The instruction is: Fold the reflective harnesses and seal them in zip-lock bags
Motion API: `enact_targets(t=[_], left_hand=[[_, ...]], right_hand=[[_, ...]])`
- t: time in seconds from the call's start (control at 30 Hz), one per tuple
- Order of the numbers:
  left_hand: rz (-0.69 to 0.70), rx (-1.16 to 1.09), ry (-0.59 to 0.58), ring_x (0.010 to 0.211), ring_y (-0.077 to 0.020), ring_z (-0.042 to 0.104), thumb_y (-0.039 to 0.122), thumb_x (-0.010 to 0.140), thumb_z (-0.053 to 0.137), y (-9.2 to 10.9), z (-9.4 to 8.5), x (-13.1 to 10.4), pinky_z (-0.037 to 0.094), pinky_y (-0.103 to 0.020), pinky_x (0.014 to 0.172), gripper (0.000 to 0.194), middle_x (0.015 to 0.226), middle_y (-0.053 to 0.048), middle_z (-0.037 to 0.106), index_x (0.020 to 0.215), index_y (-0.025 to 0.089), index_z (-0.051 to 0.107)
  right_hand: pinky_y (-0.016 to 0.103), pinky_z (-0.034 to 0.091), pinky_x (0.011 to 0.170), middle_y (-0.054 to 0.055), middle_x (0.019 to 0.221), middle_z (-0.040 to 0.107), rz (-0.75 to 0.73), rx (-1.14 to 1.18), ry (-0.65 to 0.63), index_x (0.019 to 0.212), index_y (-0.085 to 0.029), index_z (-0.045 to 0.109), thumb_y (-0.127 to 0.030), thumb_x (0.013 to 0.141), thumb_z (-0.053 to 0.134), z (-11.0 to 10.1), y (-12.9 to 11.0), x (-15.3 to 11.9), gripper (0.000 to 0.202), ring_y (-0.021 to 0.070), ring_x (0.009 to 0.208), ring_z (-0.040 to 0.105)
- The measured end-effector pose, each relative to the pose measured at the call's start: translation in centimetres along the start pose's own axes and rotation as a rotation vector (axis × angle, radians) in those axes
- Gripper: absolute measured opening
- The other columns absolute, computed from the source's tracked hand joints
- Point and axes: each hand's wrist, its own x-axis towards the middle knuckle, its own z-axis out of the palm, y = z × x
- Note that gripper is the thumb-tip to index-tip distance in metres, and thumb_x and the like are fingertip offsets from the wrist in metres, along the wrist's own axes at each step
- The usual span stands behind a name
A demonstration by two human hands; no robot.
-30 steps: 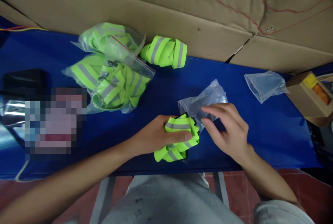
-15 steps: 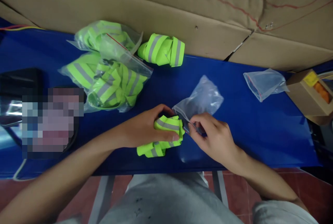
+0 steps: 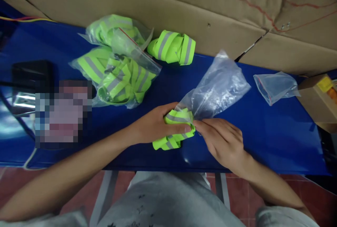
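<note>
My left hand (image 3: 158, 123) is closed round a folded bundle of neon-yellow reflective strap (image 3: 168, 143) with grey stripes, its thumb lying across the front. The bundle's right end sits at the mouth of a clear plastic bag (image 3: 221, 86), and the film overlaps its top. My right hand (image 3: 223, 141) pinches the bag's near edge beside the bundle. The rest of the bag stretches away towards the back of the table, puffed out and shiny. How far the bundle lies inside the bag is hard to tell.
Bagged yellow strap bundles (image 3: 118, 76) lie at the back left, beside a loose rolled strap (image 3: 175, 47). Another clear bag (image 3: 276, 86) rests near an open cardboard box (image 3: 313, 97) on the right. A black device (image 3: 31, 76) stands left on the blue table (image 3: 276, 142); cardboard (image 3: 158, 5) lines the back.
The bag has been opened out and spread further towards the back, and its mouth now overlaps the bundle's end. My left hand has shifted the bundle slightly right and up. The view has moved a little.
</note>
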Motion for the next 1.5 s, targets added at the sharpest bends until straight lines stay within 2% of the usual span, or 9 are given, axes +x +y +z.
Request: enact_targets(t=[0.27, 0.73, 0.87, 0.93, 1.03, 1.13, 1.33, 1.43, 1.5], left_hand=[[0.081, -0.03, 0.149, 0.068, -0.0093, 0.051, 0.048, 0.08, 0.085, -0.6, 0.4, 0.4, 0.044, -0.02, 0.059, 0.043, 0.077, 0.005, 0.058, 0.094, 0.018, 0.057], [0.228, -0.253, 0.344, 0.071, -0.0093, 0.049, 0.063, 0.089, 0.074, -1.9, 2.3, 0.9, 0.047, -0.022, 0.063, 0.048, 0.081, 0.003, 0.053, 0.091, 0.019, 0.054], [0.25, -0.402, 0.38, 0.079, -0.012, 0.06, 0.055, 0.085, 0.082, -1.8, 2.6, 0.6, 0.055, -0.025, 0.073, 0.046, 0.09, 0.001, 0.063, 0.1, 0.019, 0.058], [0.304, -0.486, 0.424, 0.082, -0.0131, 0.063, 0.052, 0.084, 0.084, -1.7, 2.6, 0.5, 0.056, -0.027, 0.078, 0.045, 0.091, 0.001, 0.064, 0.103, 0.02, 0.059], [0.374, -0.581, 0.495, 0.088, -0.0155, 0.067, 0.055, 0.083, 0.084, -1.6, 2.6, 0.6, 0.058, -0.031, 0.085, 0.048, 0.098, 0.0, 0.067, 0.109, 0.022, 0.06], [0.434, -0.515, 0.531, 0.091, -0.0171, 0.068, 0.057, 0.086, 0.081, -1.9, 2.9, 0.8, 0.058, -0.032, 0.086, 0.05, 0.101, -0.001, 0.068, 0.117, 0.024, 0.059], [0.475, -0.324, 0.557, 0.131, -0.0243, 0.062, 0.06, 0.092, 0.073, -1.9, 2.7, 0.4, 0.051, -0.036, 0.11, 0.061, 0.142, -0.008, 0.063, 0.141, 0.029, 0.054], [0.448, -0.398, 0.531, 0.13, -0.0249, 0.063, 0.061, 0.091, 0.074, -1.9, 2.5, 0.0, 0.052, -0.036, 0.111, 0.061, 0.135, -0.006, 0.068, 0.14, 0.032, 0.055], [0.43, -0.442, 0.498, 0.125, -0.0238, 0.066, 0.06, 0.09, 0.075, -1.9, 2.5, 0.1, 0.053, -0.036, 0.109, 0.06, 0.125, -0.005, 0.071, 0.139, 0.032, 0.054]], right_hand=[[0.038, 0.059, 0.081, 0.012, 0.105, 0.079, -0.102, -0.055, 0.022, 0.132, -0.004, 0.067, -0.006, 0.09, 0.076, 0.4, -0.4, 0.0, 0.043, 0.0234, 0.093, 0.073], [0.036, 0.06, 0.086, 0.008, 0.109, 0.079, -0.061, 0.178, -0.025, 0.124, -0.015, 0.068, -0.003, 0.094, 0.067, 1.7, -0.3, 0.5, 0.032, 0.0204, 0.098, 0.074], [0.029, 0.054, 0.065, -0.001, 0.074, 0.069, 0.161, 0.319, 0.127, 0.091, -0.021, 0.065, -0.012, 0.095, 0.065, 1.4, 0.3, 0.5, 0.01, 0.0128, 0.068, 0.065], [0.026, 0.049, 0.056, -0.003, 0.066, 0.063, 0.354, 0.362, 0.03, 0.08, -0.022, 0.06, -0.024, 0.096, 0.069, 1.3, 0.7, 0.5, 0.019, 0.0105, 0.059, 0.059], [0.025, 0.057, 0.061, 0.004, 0.099, 0.076, 0.555, 0.612, -0.179, 0.113, -0.022, 0.066, -0.045, 0.09, 0.079, 2.3, 0.6, 0.8, 0.034, 0.0137, 0.075, 0.07], [0.033, 0.065, 0.086, 0.012, 0.136, 0.07, 0.66, 1.018, -0.16, 0.145, -0.025, 0.048, -0.055, 0.09, 0.077, 4.5, -0.9, 1.5, 0.068, 0.0208, 0.108, 0.075], [0.034, 0.064, 0.094, 0.013, 0.136, 0.069, 0.779, 1.134, 0.122, 0.142, -0.027, 0.041, -0.06, 0.084, 0.081, 7.7, -4.1, 2.9, 0.079, 0.0224, 0.117, 0.074], [0.036, 0.064, 0.096, 0.013, 0.138, 0.069, 0.785, 1.082, 0.145, 0.146, -0.027, 0.039, -0.051, 0.072, 0.093, 7.7, -4.5, 3.4, 0.094, 0.024, 0.119, 0.073], [0.034, 0.065, 0.089, 0.009, 0.123, 0.076, 0.842, 0.987, 0.193, 0.135, -0.025, 0.05, -0.043, 0.068, 0.096, 7.5, -4.2, 3.8, 0.084, 0.0225, 0.107, 0.076]])
